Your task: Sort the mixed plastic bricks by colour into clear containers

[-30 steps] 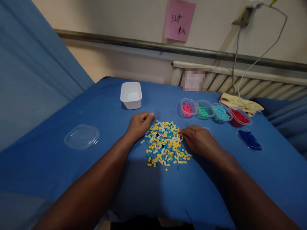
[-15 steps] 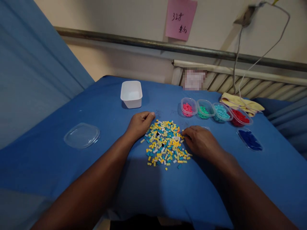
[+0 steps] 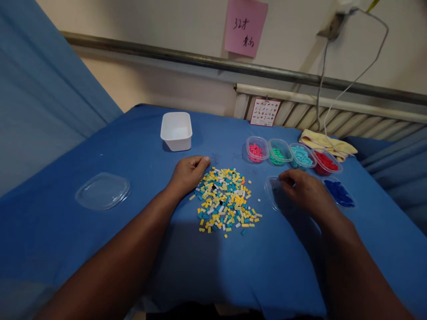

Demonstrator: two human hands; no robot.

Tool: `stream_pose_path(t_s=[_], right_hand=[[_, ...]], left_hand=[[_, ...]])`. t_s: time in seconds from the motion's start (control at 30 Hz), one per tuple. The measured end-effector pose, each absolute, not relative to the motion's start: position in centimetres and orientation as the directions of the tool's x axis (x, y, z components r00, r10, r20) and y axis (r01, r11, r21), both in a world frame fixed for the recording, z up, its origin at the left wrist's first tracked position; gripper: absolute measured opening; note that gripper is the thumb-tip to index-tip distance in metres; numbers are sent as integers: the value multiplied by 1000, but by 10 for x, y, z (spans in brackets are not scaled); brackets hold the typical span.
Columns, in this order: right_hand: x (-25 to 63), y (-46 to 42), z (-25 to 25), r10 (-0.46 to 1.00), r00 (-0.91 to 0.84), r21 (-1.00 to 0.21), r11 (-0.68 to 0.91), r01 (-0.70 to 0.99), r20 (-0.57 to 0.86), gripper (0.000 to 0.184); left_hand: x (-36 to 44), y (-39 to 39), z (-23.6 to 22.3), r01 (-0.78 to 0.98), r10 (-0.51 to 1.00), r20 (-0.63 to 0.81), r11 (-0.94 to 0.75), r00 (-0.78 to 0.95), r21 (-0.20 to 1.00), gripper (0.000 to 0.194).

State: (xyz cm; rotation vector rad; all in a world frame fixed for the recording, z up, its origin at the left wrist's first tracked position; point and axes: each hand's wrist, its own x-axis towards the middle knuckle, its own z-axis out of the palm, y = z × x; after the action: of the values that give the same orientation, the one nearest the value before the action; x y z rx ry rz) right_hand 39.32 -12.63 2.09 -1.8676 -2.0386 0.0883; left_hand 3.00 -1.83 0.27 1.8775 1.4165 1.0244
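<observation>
A loose pile of small toy building bricks, mostly yellow, teal and white, lies on the blue cloth. At its upper left edge rests my left hand, fingers curled and thumb pressed to them; whatever is inside is hidden. My right hand is to the right of the pile, over a clear shallow plastic container that it partly covers. Its thumb and fingertips are pinched together, and I cannot make out what is between them. A few single bricks lie between the pile and that container.
Several clear tubs stand at the back right, holding pink, green, light blue and red bricks. Dark blue bricks fill another. A white bin, a clear lid and a yellow cloth are around.
My right hand has moved right, away from the pile's edge to over the clear container. My left hand stays at the pile. The view has shifted slightly.
</observation>
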Motion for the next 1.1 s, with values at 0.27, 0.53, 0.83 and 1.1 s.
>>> stream_pose_path(t_s=[0.27, 0.53, 0.83, 1.1], right_hand=[[395, -128, 16, 948, -111, -320, 209, 924, 298, 38], [372, -132, -5, 948, -261, -223, 299, 928, 184, 58], [373, -128, 7, 864, -311, -289, 438, 851, 395, 34], [314, -150, 25, 775, -589, -451, 621, 641, 230, 18]], left_hand=[[29, -17, 3, 550, 960, 230, -280, 159, 787, 42], [30, -20, 3, 538, 964, 221, -267, 149, 800, 43], [30, -19, 2, 527, 957, 241, -290, 162, 799, 42], [31, -23, 3, 540, 934, 307, -357, 184, 762, 43]])
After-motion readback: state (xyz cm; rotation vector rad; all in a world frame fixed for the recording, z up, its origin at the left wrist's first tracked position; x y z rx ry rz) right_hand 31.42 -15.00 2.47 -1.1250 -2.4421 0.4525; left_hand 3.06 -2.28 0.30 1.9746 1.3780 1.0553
